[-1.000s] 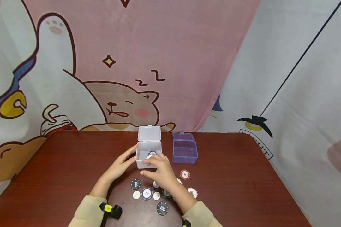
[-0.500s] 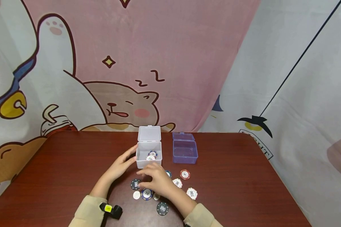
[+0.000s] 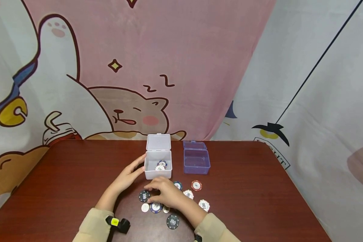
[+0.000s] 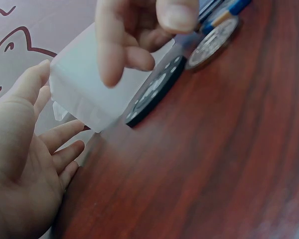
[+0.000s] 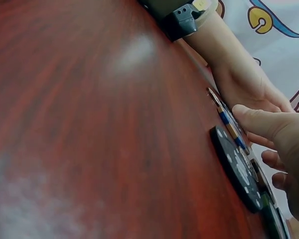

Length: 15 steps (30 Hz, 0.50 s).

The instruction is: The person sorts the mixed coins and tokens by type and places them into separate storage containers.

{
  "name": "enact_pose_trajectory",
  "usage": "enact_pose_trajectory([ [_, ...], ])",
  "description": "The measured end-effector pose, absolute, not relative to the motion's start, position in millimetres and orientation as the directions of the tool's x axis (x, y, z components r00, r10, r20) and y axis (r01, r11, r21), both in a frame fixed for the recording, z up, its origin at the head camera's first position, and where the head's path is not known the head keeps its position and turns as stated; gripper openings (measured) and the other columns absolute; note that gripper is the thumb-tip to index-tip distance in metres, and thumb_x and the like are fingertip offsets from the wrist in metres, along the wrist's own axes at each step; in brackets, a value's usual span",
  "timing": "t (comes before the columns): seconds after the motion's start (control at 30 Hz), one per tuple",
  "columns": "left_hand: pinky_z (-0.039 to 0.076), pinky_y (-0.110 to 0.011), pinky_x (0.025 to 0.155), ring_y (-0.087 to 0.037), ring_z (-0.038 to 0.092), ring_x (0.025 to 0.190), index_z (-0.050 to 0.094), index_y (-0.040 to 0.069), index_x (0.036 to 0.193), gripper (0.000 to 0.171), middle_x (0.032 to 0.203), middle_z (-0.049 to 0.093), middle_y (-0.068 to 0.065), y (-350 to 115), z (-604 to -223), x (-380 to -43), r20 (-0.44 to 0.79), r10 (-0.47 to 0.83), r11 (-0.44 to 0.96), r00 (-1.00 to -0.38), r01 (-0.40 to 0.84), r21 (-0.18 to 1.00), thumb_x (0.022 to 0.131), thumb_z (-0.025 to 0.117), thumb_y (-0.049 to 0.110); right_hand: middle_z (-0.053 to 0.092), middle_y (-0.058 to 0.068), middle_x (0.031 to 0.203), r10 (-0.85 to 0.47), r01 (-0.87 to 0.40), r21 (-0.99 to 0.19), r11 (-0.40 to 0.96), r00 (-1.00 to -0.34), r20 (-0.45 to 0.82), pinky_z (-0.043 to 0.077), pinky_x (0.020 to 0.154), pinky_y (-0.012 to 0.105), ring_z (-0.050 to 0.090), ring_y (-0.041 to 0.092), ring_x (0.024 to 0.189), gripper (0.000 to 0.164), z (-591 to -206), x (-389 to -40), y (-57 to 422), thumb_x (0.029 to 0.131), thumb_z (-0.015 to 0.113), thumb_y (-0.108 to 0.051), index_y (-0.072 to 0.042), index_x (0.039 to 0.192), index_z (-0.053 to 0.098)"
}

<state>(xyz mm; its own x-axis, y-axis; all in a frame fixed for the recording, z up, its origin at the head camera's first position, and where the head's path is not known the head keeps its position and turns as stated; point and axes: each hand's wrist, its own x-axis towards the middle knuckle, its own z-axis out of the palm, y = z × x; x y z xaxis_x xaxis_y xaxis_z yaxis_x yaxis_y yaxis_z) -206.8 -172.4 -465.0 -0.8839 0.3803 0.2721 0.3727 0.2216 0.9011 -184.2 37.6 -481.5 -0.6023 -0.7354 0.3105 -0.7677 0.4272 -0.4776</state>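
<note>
My left hand (image 3: 127,175) rests along the left side of an open white plastic box (image 3: 158,174), fingers nearly straight. A blue-edged chip (image 3: 162,163) and a white poker chip (image 3: 159,168) lie inside the box. My right hand (image 3: 166,193) hovers just in front of the box, thumb and fingers parted and slightly bent. Its fingertips are close to a black 100 chip (image 3: 144,196), which lies flat on the table in the left wrist view too. Just below the thumb lie a blue 10 chip (image 3: 156,208) and a small white disc (image 3: 145,207).
An open purple see-through box (image 3: 196,170) stands right of the white one. Around the right hand lie a red 5 chip (image 3: 196,185), a blue chip (image 3: 177,185), white chips (image 3: 204,205) and another black 100 chip (image 3: 172,222). Behind the brown table (image 3: 254,188) hangs a printed cloth.
My right hand has drawn back out of the white box toward me and now hovers over the chips near the black one. The left hand has stayed at the box.
</note>
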Motion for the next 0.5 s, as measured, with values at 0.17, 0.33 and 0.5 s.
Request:
enact_pose_trajectory([
  [0.17,0.024,-0.064,0.101,-0.043,0.031,0.132,0.033,-0.004,0.146,0.051,0.143,0.037,-0.03,-173.0,-466.3,-208.0,0.268,0.384,0.223,-0.884,0.371,0.902,0.098,0.05,0.001,0.062,-0.007,0.092,-0.749,-0.751,-0.494,0.438,-0.608,0.261,0.038,0.085,0.015,0.053,0.003,0.088,0.042,-483.7,-187.5,36.5,0.076,0.082,-0.024,-0.011,0.114,0.071],
  [0.33,0.024,-0.062,0.102,-0.037,0.03,0.134,0.033,0.005,0.149,0.053,0.146,0.037,-0.022,-178.5,-489.8,-219.8,0.28,0.381,0.208,-0.881,0.376,0.903,0.099,0.051,0.006,0.061,-0.008,0.089,-0.76,-0.739,-0.506,0.444,-0.61,0.225,0.038,0.079,0.012,0.052,0.002,0.084,0.043,-483.7,-190.8,34.3,0.076,0.082,-0.024,-0.011,0.115,0.071],
  [0.5,0.024,-0.061,0.103,-0.034,0.029,0.135,0.033,0.009,0.15,0.054,0.148,0.037,-0.018,-180.0,-492.8,-221.1,0.274,0.38,0.206,-0.883,0.37,0.906,0.099,0.051,0.01,0.058,-0.009,0.085,-0.77,-0.753,-0.478,0.453,-0.601,0.216,0.036,0.071,0.01,0.049,0.001,0.077,0.042,-481.5,-192.3,31.1,0.076,0.082,-0.026,-0.012,0.114,0.071],
])
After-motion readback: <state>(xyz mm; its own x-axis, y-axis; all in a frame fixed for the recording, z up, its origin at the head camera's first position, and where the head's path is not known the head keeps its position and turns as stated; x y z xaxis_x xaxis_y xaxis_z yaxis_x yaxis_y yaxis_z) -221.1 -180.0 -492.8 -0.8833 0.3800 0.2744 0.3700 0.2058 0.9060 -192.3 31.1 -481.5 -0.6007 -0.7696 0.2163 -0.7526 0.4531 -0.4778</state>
